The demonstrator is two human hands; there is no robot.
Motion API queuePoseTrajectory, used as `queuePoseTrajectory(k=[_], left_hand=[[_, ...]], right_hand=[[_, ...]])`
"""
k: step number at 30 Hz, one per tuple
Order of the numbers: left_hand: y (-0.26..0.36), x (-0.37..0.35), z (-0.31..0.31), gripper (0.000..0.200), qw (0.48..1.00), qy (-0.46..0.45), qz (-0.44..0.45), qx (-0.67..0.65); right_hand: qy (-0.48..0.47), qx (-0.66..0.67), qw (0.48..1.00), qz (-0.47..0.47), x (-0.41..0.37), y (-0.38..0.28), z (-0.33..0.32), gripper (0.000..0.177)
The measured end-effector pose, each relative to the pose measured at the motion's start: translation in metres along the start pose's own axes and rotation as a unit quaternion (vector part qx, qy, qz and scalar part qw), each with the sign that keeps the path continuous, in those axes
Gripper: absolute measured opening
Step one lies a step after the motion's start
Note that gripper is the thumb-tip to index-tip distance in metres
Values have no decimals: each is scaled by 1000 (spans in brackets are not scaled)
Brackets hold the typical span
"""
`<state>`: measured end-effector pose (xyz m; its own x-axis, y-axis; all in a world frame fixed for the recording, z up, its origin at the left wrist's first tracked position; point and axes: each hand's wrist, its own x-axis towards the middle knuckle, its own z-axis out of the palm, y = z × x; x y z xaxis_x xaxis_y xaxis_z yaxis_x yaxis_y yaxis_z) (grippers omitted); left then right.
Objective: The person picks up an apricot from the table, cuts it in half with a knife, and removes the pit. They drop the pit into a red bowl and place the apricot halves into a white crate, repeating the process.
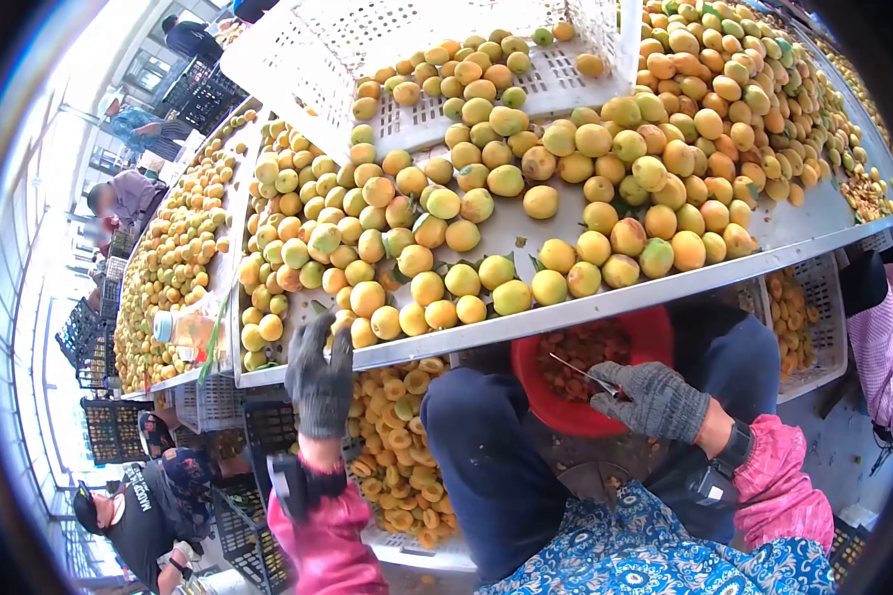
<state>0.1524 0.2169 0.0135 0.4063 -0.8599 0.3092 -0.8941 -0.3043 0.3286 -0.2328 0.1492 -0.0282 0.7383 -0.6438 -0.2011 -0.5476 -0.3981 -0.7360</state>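
My right hand (657,401), in a grey knit glove, is closed around a small knife (583,373). Its thin blade points up and left over a red basin (655,342), which stands between my knees and holds brown apricot pits (590,347). My left hand (321,382), gloved in grey too, is raised at the table's front edge with its fingers stretched and apart. Nothing shows in it. Whole yellow-orange apricots (429,288) lie just beyond its fingertips. Below that hand, halved apricots (397,436) fill a crate under the table.
A white perforated crate (313,74) lies tipped on the metal table (605,299) among heaped apricots. Another crate (831,327) of halves stands low on the right. A plastic bottle (184,327) is at the left. Several people work along the left side, near black crates (253,540).
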Motion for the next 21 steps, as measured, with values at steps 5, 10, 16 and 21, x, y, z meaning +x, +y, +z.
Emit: queuePoseTrajectory(k=[5, 10, 16, 21], left_hand=[[-14, 58, 49, 49, 977, -140, 14, 160], [-17, 78, 61, 48, 952, -227, -3, 203], [-25, 63, 64, 46, 975, -151, 45, 157], [-24, 45, 70, 42, 987, -13, 85, 133]], right_hand=[[-6, -2, 1000, -9, 4, 2, -15, 36], [24, 12, 999, 41, 2, 13, -18, 39], [107, 16, 994, -13, 0, 14, -17, 29], [131, 32, 991, -26, -4, 19, -13, 28]])
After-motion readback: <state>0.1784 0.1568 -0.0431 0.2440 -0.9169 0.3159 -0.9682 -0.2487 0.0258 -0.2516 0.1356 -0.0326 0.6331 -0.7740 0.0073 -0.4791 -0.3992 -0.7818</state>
